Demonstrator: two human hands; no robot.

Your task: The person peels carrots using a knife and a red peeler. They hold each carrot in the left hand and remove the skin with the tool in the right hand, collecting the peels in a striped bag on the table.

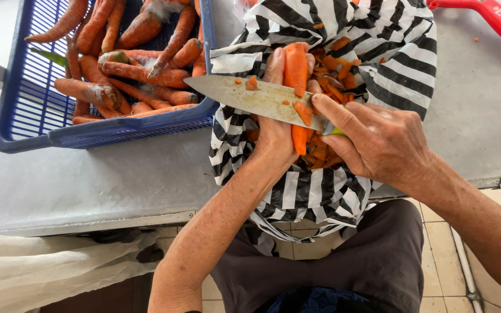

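Left hand (pixel 276 124) wraps a half-peeled carrot (pixel 296 75) over the striped bag (pixel 401 64) at twelve o'clock, while the right hand (pixel 378 142) grips the knife (pixel 256 97), which should probably scrape away from the thumb, shallow, dropping peel into the bag.

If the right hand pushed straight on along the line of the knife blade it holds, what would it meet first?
Likely the blue basket of carrots: the right hand aims the knife left, its tip already at the rim. Depth is unclear.
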